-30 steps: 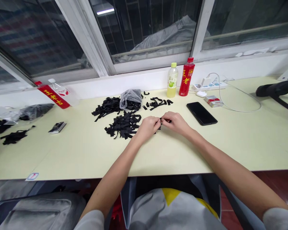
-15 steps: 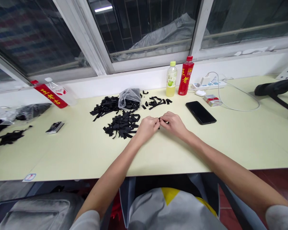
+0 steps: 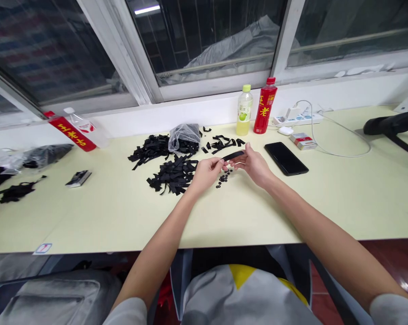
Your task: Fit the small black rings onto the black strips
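A short black fabric strip (image 3: pixel 233 155) stretches in a slight arch between my hands above the table. My left hand (image 3: pixel 207 173) pinches its left end between thumb and fingers. At the strip's other end is my right hand (image 3: pixel 255 167), thumb raised and fingers apart; the strip's tip lies against or just in front of it. Below the hands, several small black ring-like pieces (image 3: pixel 223 178) are scattered on the table. A pile of black strips (image 3: pixel 172 176) sits just left of my left hand, and a looser group of strips (image 3: pixel 224 143) lies beyond the hands.
Behind the pile, a clear plastic bag (image 3: pixel 184 137) rests on more black strips (image 3: pixel 151 148). A black phone (image 3: pixel 285 158) lies right of my right hand. A yellow-green drink bottle (image 3: pixel 244 110) and a red bottle (image 3: pixel 265 106) stand near the wall, beside a power strip (image 3: pixel 302 119).
My hands were close together over a small dark piece. Now they are apart, the strip shows between them, the right hand has opened, and the small black rings are visible.
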The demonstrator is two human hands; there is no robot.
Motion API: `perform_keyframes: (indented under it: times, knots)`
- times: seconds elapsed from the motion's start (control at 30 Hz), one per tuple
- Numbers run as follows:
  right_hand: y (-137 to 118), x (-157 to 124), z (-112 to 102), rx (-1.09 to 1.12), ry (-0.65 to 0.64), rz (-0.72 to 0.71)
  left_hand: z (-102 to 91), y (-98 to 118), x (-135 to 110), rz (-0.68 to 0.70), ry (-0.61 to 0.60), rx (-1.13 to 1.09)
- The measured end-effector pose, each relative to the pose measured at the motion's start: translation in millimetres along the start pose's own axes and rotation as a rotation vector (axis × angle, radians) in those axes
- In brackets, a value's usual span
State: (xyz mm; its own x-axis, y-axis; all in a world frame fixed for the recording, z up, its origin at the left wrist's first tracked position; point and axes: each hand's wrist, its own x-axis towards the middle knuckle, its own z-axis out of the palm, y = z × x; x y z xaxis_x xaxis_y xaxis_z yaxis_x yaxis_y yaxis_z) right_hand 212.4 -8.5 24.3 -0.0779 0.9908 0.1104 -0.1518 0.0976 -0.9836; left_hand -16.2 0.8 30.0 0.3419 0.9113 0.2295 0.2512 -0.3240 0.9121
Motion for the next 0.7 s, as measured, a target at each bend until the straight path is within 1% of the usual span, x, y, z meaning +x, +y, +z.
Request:
perform_keyframes:
  times: [0.07, 0.13, 0.2, 0.27, 0.4, 0.53, 0.7]
  knots:
    - [-1, 2, -3, 0.146, -0.029, 0.077, 1.9, 3, 0, 0.001, -0.031, -0.064]
    - [-1, 2, -7, 0.212, -0.082, 0.125, 3.0, 5, 0, 0.011, -0.057, -0.097]
    - [-1, 2, -9, 0.238, -0.140, 0.137, 3.4, 6, 0, 0.025, -0.063, -0.117]
    - [-1, 1, -9, 0.242, -0.183, 0.120, 3.7, 7, 0, 0.031, -0.055, -0.130]
    - [-4, -1, -7, 0.205, -0.188, 0.085, 4.0, 10, -2, 0.015, -0.051, -0.088]
    - [-7, -2, -3, 0.116, -0.156, 0.074, 3.8, 12, -5, 0.028, -0.042, 0.051]
    - [-5, 0, -2, -0.018, -0.142, 0.013, 4.3, 7, -5, 0.080, -0.004, 0.234]
